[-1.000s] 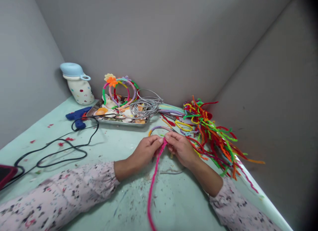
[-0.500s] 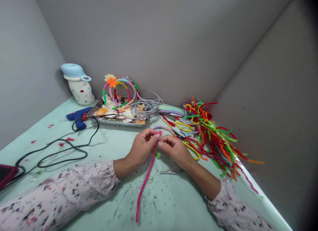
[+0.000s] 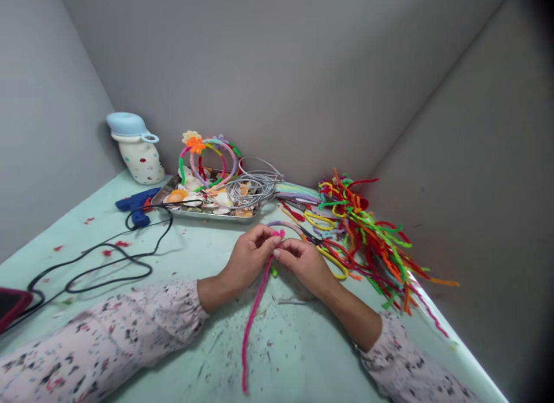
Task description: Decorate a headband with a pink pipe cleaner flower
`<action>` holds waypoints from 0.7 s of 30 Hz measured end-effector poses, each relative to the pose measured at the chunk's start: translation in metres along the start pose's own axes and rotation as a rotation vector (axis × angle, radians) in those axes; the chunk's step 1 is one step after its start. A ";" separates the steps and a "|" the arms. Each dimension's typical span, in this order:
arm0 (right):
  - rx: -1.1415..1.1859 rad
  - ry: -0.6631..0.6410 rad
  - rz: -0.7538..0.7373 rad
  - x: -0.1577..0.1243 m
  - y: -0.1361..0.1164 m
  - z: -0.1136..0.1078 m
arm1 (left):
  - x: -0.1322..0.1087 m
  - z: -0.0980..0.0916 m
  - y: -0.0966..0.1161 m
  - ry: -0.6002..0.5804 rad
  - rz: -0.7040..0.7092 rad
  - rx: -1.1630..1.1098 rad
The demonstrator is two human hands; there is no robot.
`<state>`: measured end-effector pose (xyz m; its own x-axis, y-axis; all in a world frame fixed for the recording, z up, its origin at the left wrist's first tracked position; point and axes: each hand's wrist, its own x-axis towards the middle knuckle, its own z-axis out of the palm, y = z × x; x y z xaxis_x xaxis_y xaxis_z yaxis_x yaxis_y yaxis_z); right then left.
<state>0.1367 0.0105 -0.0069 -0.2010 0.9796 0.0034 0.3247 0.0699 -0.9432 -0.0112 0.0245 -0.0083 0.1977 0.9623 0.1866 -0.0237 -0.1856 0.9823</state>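
A fuzzy pink pipe cleaner hangs from between my hands, its long tail running down toward the table's near edge. Its upper end is bunched in small pink loops above my fingertips. My left hand pinches it between thumb and forefinger. Close beside, my right hand is closed on the pipe cleaner too, thumb and forefinger just below the loops. A pastel wrapped hoop lies behind my fingers, partly hidden by them. Under my hands a bit of green pipe cleaner shows.
Scissors with yellow handles lie right of my right hand, beside a heap of coloured pipe cleaners. Behind stands a metal tray with flowered hoops and coiled wire. Leftward are a blue glue gun, its black cord and a bottle.
The pink tail's lower end has swung slightly right and down. My right fingertips have shifted slightly left and down along the pipe cleaner; both hands keep their pinch.
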 end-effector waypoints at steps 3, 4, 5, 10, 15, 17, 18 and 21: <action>0.015 -0.012 0.026 0.000 -0.001 -0.002 | 0.001 0.000 -0.001 -0.009 -0.024 -0.012; 0.031 -0.014 0.028 0.000 -0.001 -0.002 | 0.001 0.000 -0.001 -0.008 -0.025 -0.010; 0.054 -0.017 0.029 0.000 -0.001 -0.003 | 0.002 0.000 -0.001 -0.003 -0.024 -0.006; 0.188 -0.055 0.032 0.001 -0.001 -0.009 | 0.004 -0.001 0.001 -0.014 -0.067 -0.052; 0.148 -0.048 0.034 0.000 -0.005 -0.011 | 0.006 -0.002 0.001 -0.071 -0.120 -0.094; 0.136 -0.050 0.030 0.001 -0.004 -0.012 | 0.007 -0.003 0.001 -0.078 -0.117 -0.074; 0.129 -0.050 0.027 0.001 -0.004 -0.013 | 0.007 -0.003 0.001 -0.073 -0.116 -0.063; 0.113 -0.036 0.016 0.003 -0.001 -0.015 | 0.007 -0.003 0.002 -0.041 -0.124 -0.042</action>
<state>0.1501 0.0159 -0.0012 -0.2303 0.9729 -0.0219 0.2225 0.0308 -0.9744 -0.0126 0.0309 -0.0050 0.2411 0.9684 0.0635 -0.0370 -0.0562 0.9977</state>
